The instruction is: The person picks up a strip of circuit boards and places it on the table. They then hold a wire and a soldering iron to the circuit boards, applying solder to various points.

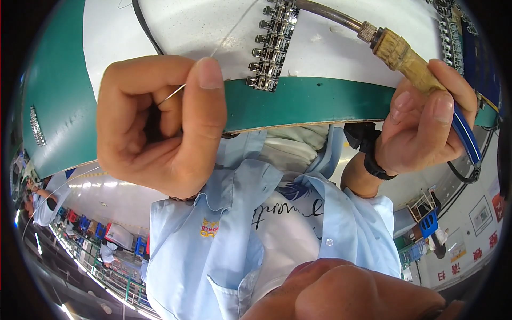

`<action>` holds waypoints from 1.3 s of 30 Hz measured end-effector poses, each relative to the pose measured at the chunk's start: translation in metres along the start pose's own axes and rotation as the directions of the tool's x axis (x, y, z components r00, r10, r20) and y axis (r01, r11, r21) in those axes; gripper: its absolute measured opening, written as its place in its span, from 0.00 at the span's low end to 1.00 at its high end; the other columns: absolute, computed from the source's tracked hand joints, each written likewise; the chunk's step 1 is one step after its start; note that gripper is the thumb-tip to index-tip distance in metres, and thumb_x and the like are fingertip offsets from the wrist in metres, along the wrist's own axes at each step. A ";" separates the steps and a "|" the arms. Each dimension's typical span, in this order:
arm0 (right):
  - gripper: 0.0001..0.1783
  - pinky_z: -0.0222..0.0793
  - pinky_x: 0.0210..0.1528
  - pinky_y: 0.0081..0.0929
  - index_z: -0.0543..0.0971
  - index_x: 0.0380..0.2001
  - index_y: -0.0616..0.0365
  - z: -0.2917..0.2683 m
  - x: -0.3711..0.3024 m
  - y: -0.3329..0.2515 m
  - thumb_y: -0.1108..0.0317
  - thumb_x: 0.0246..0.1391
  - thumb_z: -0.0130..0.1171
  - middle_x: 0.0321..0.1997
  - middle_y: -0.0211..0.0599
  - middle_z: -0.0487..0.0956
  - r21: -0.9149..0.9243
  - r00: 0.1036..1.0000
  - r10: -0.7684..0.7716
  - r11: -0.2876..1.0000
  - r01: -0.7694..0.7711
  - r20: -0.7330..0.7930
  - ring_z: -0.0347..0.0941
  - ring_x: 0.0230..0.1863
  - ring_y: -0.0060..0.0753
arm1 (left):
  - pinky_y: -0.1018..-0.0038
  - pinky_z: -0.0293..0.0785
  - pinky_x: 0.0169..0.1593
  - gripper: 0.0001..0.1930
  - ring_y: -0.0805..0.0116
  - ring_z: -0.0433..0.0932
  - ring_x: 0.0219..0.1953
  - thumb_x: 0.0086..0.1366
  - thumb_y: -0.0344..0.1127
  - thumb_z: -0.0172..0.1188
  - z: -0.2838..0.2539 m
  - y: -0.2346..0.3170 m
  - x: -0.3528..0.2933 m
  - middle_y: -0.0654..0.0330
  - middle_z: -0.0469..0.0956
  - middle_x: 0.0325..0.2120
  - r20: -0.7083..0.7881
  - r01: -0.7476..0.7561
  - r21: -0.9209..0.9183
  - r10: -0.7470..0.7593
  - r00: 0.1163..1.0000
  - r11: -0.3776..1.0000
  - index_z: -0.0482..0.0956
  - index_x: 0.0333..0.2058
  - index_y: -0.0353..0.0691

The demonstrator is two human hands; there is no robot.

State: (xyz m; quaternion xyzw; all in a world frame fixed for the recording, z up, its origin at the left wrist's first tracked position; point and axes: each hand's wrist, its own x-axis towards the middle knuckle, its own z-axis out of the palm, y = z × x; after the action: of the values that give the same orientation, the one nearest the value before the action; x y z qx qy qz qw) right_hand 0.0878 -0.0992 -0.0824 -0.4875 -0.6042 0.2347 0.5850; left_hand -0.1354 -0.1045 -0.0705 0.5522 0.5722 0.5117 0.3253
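My left hand is closed, with thumb and forefinger pinching a thin silvery solder wire. The wire passes through the curled fingers and runs up toward the top edge. My right hand grips a soldering iron by its worn tan and blue handle, pen-like. The iron's metal shaft slants up to the left, reaching the upper end of a strip of small shiny metal connectors on dark boards. Its very tip is cut off by the frame's edge. The strip lies on the white work surface, between my hands.
Green matting borders the table's near edge. A second connector strip lies at the far right, and a short metal strip at the far left. A black cable crosses behind my left hand. A blue stool stands beyond.
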 end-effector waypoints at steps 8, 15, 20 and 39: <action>0.16 0.57 0.15 0.12 0.73 0.41 0.78 -0.001 -0.007 0.008 0.71 0.60 0.48 0.17 0.43 0.73 0.076 1.000 -0.020 0.997 0.018 0.022 0.61 0.12 0.18 | 0.89 0.55 0.24 0.05 0.86 0.61 0.18 0.57 0.22 0.65 -0.002 -0.009 -0.002 0.67 0.72 0.17 -0.213 -0.102 0.013 0.103 0.972 0.995 0.76 0.30 0.33; 0.16 0.60 0.17 0.13 0.72 0.41 0.78 0.004 -0.006 0.004 0.71 0.59 0.49 0.23 0.48 0.75 0.039 1.000 0.001 0.999 -0.001 -0.009 0.64 0.14 0.20 | 0.89 0.56 0.26 0.06 0.85 0.64 0.21 0.57 0.22 0.64 -0.016 0.001 0.003 0.64 0.74 0.20 -0.278 -0.131 0.131 0.164 0.946 0.983 0.75 0.31 0.30; 0.16 0.62 0.18 0.14 0.72 0.42 0.78 0.003 -0.005 0.003 0.71 0.58 0.49 0.26 0.51 0.77 0.034 1.000 -0.012 0.999 0.012 -0.010 0.66 0.16 0.21 | 0.88 0.50 0.26 0.07 0.86 0.59 0.19 0.55 0.22 0.65 -0.022 0.003 0.001 0.65 0.73 0.19 -0.235 -0.133 0.149 0.166 0.958 0.980 0.75 0.30 0.31; 0.18 0.57 0.17 0.16 0.70 0.44 0.77 -0.008 -0.011 0.007 0.68 0.60 0.44 0.19 0.45 0.71 0.173 0.998 -0.012 0.985 0.021 -0.056 0.63 0.14 0.23 | 0.81 0.44 0.26 0.07 0.83 0.51 0.20 0.53 0.20 0.64 0.000 -0.011 -0.004 0.73 0.57 0.12 0.094 -0.129 -0.003 0.128 0.987 0.992 0.74 0.25 0.34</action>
State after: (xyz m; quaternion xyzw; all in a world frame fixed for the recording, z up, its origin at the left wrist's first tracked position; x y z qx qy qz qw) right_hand 0.0952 -0.1082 -0.0921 -0.4359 -0.5693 0.2682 0.6434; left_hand -0.1382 -0.1067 -0.0815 0.6120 0.5203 0.5040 0.3174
